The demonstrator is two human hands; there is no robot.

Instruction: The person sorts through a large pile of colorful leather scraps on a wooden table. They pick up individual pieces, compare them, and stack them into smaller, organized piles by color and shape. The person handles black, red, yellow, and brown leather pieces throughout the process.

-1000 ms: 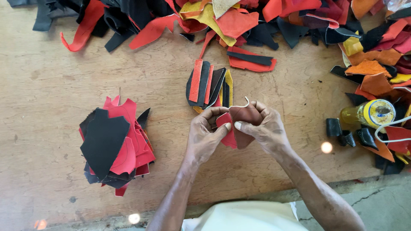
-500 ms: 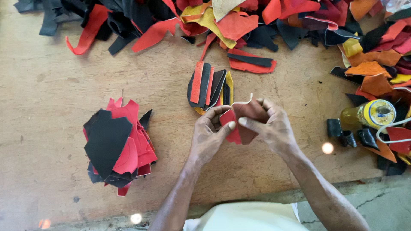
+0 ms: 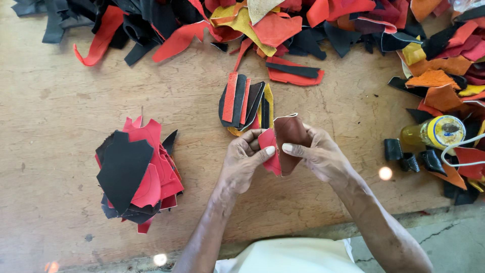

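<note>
**Two hands pinch leather pieces at table centre**

The wooden table [image 3: 60, 101] carries a scrap heap [image 3: 303, 25] at twelve o'clock and a red-and-black stack [image 3: 134, 174] at nine. A small fanned pile [image 3: 245, 101] lies just above the hands. The left hand [image 3: 242, 162] and right hand [image 3: 321, 156] are both closed, thumbs pressing a brown leather piece [image 3: 292, 139] overlapping a red piece [image 3: 270, 149], partly hidden. A yellow bottle [image 3: 437, 132] lies at three o'clock.

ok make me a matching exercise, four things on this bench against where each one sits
Things:
1. stack of red and black pieces
2. yellow bottle
3. brown piece
4. fan of black, red and yellow strips

Places:
A. lying at the right, among scraps
B. held between both hands
C. on the table, left of the hands
D. on the table just beyond the hands

Pairs: 1-C, 2-A, 3-B, 4-D
</note>
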